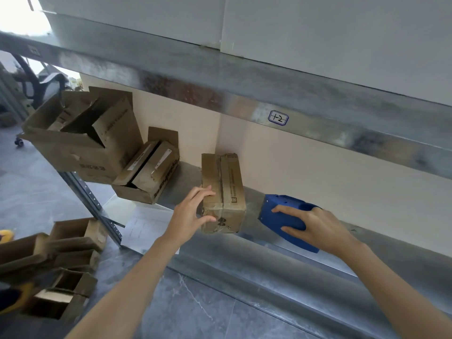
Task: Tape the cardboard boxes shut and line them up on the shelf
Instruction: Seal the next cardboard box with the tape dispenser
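- Two forearms point(137, 277) rise from 6 o'clock toward the shelf point(220, 255).
- Floor boxes point(63, 263), open-topped, sit heaped at 8 o'clock on the grey floor point(186, 311).
- At 10 o'clock a big box point(80, 148) stands on the shelf's left end with its flaps up and untaped, and it overhangs the post point(97, 204).
- Touching it at its 4 o'clock is a small box point(146, 177). Its flaps are parted by a dark gap and one flap stands up at the back.
- At 6 o'clock of the small box, a white sheet point(146, 223) lies flat at the shelf edge.
- At centre, the left hand point(190, 214) grips the near left corner of the taped box point(222, 192). Its fingers spread over the top and the thumb lies across the near end.
- That taped box rests on the shelf, its long side pointing to 12 o'clock, flaps closed under a strip down the seam. It is well apart from the small box.
- At 1 o'clock a handwritten label point(278, 117) sticks to the upper beam.
- At 3 o'clock of the taped box, near but apart, a blue dispenser point(281, 211) sits on the shelf.
- On the dispenser, the right hand point(315, 226) holds it, with fingers curled over the top and the thumb along the near side.
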